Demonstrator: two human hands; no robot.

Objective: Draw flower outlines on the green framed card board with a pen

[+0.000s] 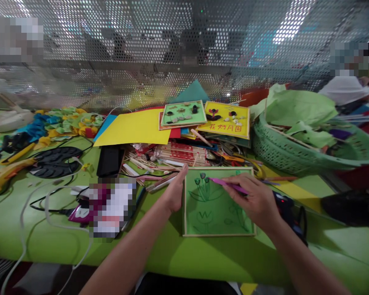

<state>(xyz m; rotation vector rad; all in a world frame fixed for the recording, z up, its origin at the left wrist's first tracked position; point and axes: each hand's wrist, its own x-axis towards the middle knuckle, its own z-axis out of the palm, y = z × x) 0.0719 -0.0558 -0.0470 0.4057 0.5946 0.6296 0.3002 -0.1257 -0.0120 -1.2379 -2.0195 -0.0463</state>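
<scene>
Left margin: white cables (46, 205) and a black cable loop over bare green table (33, 241), leaving open surface toward the near edge. A black box (110, 160) stands beyond them, with a yellow sheet (135, 129) behind it.

Centre: the left hand (174, 192), fingers held together and nearly straight, grips nothing; its side presses against the left border of the green framed board (217, 203), which lies flat near the table's front edge. Loose sticks (147, 164) crowd the strip just beyond the board's far edge.

Centre right: the right hand (254, 200) rests on the board's right part, fingers curled around a pink pen (226, 184) whose tip points at the small flower shapes near the board's top left.

Right: a black tool (287, 207) lies just beside that hand; a green basket (279, 153) of paper scraps stands near the board's far right corner.
</scene>
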